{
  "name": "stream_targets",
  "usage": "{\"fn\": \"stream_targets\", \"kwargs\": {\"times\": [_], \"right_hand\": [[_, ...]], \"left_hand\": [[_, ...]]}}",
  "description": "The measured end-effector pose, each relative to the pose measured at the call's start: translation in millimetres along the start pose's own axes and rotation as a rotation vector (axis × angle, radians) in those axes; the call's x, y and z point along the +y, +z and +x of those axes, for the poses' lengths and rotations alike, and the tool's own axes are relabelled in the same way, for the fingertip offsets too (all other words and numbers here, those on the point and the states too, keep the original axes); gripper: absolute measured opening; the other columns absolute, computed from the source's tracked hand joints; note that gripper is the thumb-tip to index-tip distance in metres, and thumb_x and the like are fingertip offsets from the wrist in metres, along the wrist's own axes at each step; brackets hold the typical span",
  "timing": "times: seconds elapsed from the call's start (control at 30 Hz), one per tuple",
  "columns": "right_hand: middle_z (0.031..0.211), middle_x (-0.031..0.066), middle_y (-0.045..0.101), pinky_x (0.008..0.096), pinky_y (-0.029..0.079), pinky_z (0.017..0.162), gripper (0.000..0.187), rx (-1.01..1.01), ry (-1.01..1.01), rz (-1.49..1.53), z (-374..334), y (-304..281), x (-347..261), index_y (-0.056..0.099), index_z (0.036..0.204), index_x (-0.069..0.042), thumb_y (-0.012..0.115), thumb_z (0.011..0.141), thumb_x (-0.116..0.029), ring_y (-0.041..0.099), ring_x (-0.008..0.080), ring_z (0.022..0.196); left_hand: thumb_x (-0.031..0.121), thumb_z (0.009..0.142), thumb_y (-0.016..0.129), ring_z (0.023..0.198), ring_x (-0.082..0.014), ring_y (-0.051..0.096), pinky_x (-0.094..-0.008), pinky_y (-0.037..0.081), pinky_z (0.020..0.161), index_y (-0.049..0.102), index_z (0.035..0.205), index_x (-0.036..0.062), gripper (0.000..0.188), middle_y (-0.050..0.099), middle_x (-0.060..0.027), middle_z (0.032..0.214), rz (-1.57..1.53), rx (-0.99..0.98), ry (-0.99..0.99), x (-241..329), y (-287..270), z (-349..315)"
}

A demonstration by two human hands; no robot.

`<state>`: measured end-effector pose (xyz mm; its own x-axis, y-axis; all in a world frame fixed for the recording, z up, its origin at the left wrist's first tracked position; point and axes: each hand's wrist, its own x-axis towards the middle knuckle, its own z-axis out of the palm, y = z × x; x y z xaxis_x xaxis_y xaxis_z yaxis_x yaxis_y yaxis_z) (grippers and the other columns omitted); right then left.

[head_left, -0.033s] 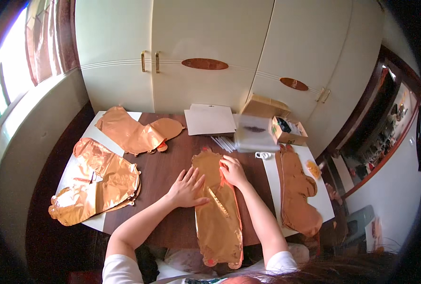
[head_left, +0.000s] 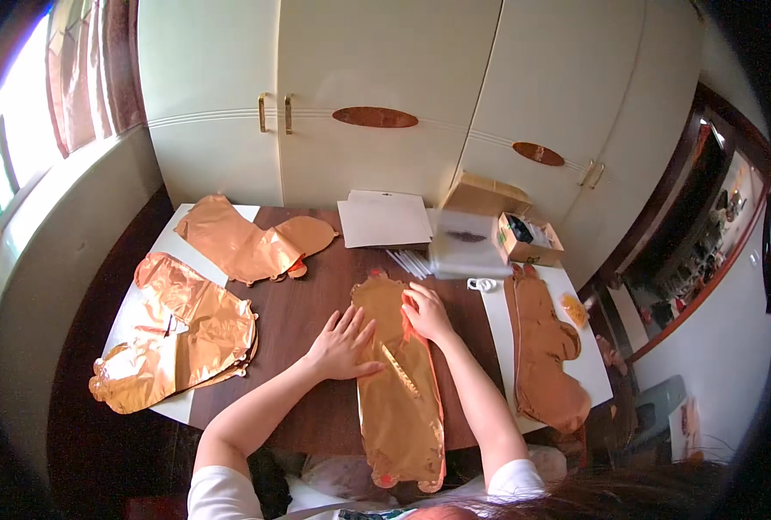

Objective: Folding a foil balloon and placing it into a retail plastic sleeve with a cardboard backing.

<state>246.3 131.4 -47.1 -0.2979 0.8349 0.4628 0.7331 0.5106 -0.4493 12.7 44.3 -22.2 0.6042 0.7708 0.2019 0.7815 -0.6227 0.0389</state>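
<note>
A long, flat, gold foil balloon [head_left: 394,416] lies uninflated down the middle of the dark brown table, its near end reaching past the front edge. My left hand [head_left: 344,347] rests flat on its left side, fingers spread. At the upper right edge, my right hand [head_left: 426,312] has its fingers curled over the foil, beside an orange-red strip that runs along that side. A narrow folded crease or slit [head_left: 400,371] crosses the balloon between my hands.
More flat copper-coloured foil balloons lie at the far left [head_left: 238,238], near left [head_left: 190,334] and right [head_left: 541,355]. At the back are white cards [head_left: 385,218], a clear plastic bag [head_left: 468,251], thin white sticks [head_left: 409,262] and a small box [head_left: 533,241]. Cabinets stand behind the table.
</note>
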Motion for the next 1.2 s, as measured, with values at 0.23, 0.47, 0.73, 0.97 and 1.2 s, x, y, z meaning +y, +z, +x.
{"fn": "stream_targets", "kwargs": {"times": [0.23,0.47,0.73,0.97,1.2], "right_hand": [[0.136,0.0151,0.045,0.0381,0.034,0.105,0.051,-0.103,-0.083,0.033,30,8,8,0.051,0.128,-0.007,0.061,0.084,-0.032,0.041,0.0306,0.127],[0.128,0.0113,0.053,0.0393,0.033,0.105,0.040,-0.194,-0.081,0.034,32,9,12,0.058,0.119,-0.006,0.058,0.086,-0.029,0.044,0.0301,0.125],[0.120,0.0106,0.059,0.0411,0.035,0.103,0.032,-0.155,-0.075,0.122,29,4,4,0.062,0.112,-0.006,0.060,0.086,-0.024,0.051,0.0276,0.117],[0.113,0.0121,0.062,0.0382,0.040,0.099,0.033,-0.101,-0.116,0.114,29,0,0,0.062,0.111,-0.004,0.062,0.083,-0.021,0.055,0.0287,0.109],[0.115,0.0129,0.060,0.0355,0.042,0.096,0.032,-0.172,-0.048,0.141,37,2,-2,0.061,0.114,-0.005,0.059,0.084,-0.016,0.054,0.0276,0.111]], "left_hand": [[0.072,0.081,0.036,0.135,-0.0401,0.024,-0.0512,0.018,0.109,0.031,0.139,0.0030,0.091,0.030,-0.0271,0.142,0.017,-0.002,-0.002,1,2,0],[0.073,0.081,0.033,0.136,-0.0381,0.022,-0.0512,0.018,0.109,0.031,0.140,0.0027,0.092,0.029,-0.0252,0.143,0.010,-0.028,-0.005,1,2,1],[0.072,0.083,0.033,0.134,-0.0398,0.026,-0.0517,0.021,0.108,0.034,0.138,0.0028,0.088,0.032,-0.0277,0.140,-0.001,0.049,0.015,-1,3,1],[0.071,0.083,0.034,0.133,-0.0404,0.027,-0.0523,0.021,0.107,0.035,0.138,0.0037,0.087,0.032,-0.0276,0.140,-0.002,0.064,0.021,0,2,1],[0.072,0.081,0.035,0.134,-0.0379,0.026,-0.0515,0.021,0.108,0.036,0.137,0.0042,0.088,0.032,-0.0239,0.141,0.017,0.032,-0.005,1,1,0]]}}
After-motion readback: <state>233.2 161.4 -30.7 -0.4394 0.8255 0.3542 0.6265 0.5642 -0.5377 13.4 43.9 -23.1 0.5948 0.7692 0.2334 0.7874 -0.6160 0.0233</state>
